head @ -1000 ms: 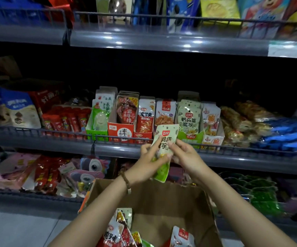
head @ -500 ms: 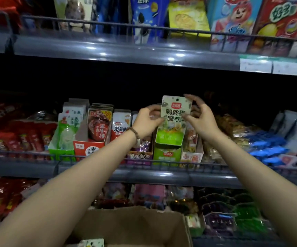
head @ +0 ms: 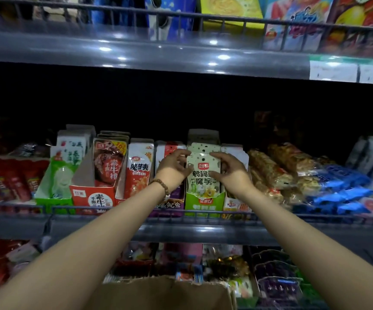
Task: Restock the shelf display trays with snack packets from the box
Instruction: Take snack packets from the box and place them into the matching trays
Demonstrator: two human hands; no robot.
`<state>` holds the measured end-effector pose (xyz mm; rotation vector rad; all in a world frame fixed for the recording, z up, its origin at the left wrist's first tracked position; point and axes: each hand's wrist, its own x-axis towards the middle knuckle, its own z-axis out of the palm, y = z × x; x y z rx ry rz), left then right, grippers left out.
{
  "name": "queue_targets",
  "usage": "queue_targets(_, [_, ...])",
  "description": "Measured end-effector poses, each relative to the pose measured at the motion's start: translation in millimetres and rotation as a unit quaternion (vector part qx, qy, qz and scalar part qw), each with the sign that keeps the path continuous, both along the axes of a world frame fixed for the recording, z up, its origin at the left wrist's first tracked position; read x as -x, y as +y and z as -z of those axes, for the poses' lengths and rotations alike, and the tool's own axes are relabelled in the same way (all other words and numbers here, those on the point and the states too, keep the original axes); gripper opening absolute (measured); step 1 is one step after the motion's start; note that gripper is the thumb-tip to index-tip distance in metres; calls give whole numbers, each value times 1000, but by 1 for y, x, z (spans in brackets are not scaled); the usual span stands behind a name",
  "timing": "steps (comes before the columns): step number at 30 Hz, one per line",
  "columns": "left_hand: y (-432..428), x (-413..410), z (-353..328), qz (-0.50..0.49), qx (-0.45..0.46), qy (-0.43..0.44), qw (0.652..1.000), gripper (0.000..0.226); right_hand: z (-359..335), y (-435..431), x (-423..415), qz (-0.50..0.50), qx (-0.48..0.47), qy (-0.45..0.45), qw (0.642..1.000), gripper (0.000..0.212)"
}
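A pale green snack packet [head: 203, 173] with a red logo stands upright in the green display tray [head: 204, 204] on the middle shelf, in front of more packets of the same kind. My left hand [head: 172, 168] holds the packet's left edge with curled fingers. My right hand [head: 230, 170] holds its right edge, thumb near the top corner. The packet's lower end sits inside the tray. The cardboard box [head: 165, 294] lies at the bottom of the view, and its contents are out of sight.
Other trays flank the green one: a red tray [head: 94, 198], a green tray [head: 53, 198] further left, a white tray [head: 237, 204] to the right. A wire rail [head: 270, 214] runs along the shelf front. Loose bags lie at right; the upper shelf [head: 181, 57] overhangs.
Both hands have carried the packet from above the box up to the shelf and lowered it into the green tray. The view has tilted upward, so the box has nearly left the frame.
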<state>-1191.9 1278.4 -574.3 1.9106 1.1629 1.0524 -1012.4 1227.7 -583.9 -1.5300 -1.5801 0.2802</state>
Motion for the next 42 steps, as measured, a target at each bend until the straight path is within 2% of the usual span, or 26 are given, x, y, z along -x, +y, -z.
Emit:
queue_targets(3, [-10, 1, -1, 9, 30, -26, 999, 42, 0, -3, 7, 20, -5, -16, 1000, 54])
queue_targets(9, [-41, 43, 7, 9, -34, 24, 999, 50, -12, -38, 26, 55, 1, -85, 995, 60])
queue_targets(16, [-112, 136, 36, 14, -109, 127, 986, 48, 0, -106, 110, -94, 57, -49, 993, 55])
queue_targets(21, [-160, 216, 88, -41, -100, 169, 980, 48, 66, -133, 178, -203, 124, -2, 971, 44])
queue_targets(26, [-200, 285, 143, -93, -37, 185, 978, 44, 150, -146, 230, -271, 220, 13, 937, 34])
queue_targets(29, [-217, 303, 166, -95, -16, 186, 978, 54, 194, -146, 250, -261, 319, 18, 911, 35])
queue_targets(33, [-226, 304, 179, -78, 34, 146, 986, 61, 241, -153, 272, -182, 434, 117, 874, 33])
queue_targets(36, [-226, 300, 181, -94, 39, 132, 986, 58, 263, -158, 284, -143, 475, 163, 853, 16])
queue_targets(40, [-228, 297, 182, -108, 59, 136, 983, 57, 277, -163, 294, -130, 461, 118, 870, 16])
queue_targets(42, [-228, 298, 183, -109, 57, 144, 982, 58, 281, -164, 296, -131, 443, 97, 881, 28])
